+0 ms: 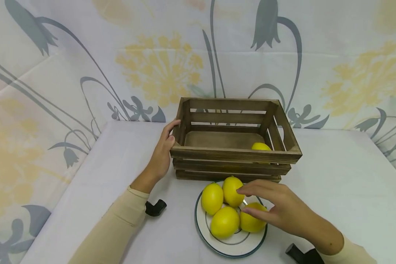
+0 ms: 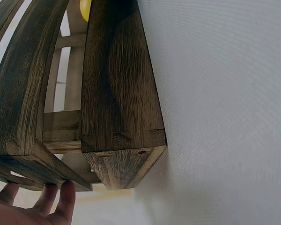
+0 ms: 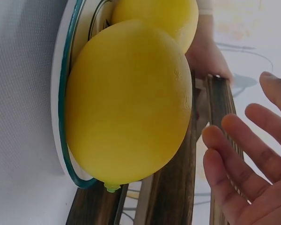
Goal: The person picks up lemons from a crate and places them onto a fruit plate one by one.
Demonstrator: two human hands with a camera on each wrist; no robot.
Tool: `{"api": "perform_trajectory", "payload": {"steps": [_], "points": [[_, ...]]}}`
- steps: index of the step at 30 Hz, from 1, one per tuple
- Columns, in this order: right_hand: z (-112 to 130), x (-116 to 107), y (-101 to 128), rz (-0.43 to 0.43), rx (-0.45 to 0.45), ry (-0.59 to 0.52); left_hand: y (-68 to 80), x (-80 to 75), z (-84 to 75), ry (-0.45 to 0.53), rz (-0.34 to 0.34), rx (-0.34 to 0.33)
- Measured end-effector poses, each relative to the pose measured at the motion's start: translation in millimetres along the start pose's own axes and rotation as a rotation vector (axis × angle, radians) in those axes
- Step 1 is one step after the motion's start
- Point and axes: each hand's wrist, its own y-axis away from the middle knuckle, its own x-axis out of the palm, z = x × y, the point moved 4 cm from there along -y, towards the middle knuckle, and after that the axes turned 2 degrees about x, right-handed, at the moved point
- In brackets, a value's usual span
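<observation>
A slatted wooden crate [image 1: 231, 167] stands on the white table, one lemon [image 1: 260, 146] inside at its right end. My left hand [image 1: 160, 154] rests against the crate's left end; in the left wrist view its fingertips [image 2: 66, 199] touch the wood. In front of the crate is a white plate [image 1: 229, 250] with a dark blue-green rim, bearing several lemons [image 1: 225, 222]. Above the plate's right side hovers my right hand [image 1: 280, 205], fingers extended and holding nothing. The right wrist view shows a large lemon [image 3: 129, 103] close by, apart from the fingers [image 3: 257, 150].
White cloth [image 1: 343, 176] covers the table, and a flower-printed cloth [image 1: 184, 47] hangs behind the crate. Black wrist-worn pieces show beside the left sleeve [image 1: 156, 208] and below the right wrist.
</observation>
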Motion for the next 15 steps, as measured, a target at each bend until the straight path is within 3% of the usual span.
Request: {"api": "perform_trajectory", "payload": {"steps": [15], "points": [[-2, -11, -1, -0.096, -0.007, -0.009, 0.9, -0.8, 1.8, 0.023, 0.003, 0.002]]}}
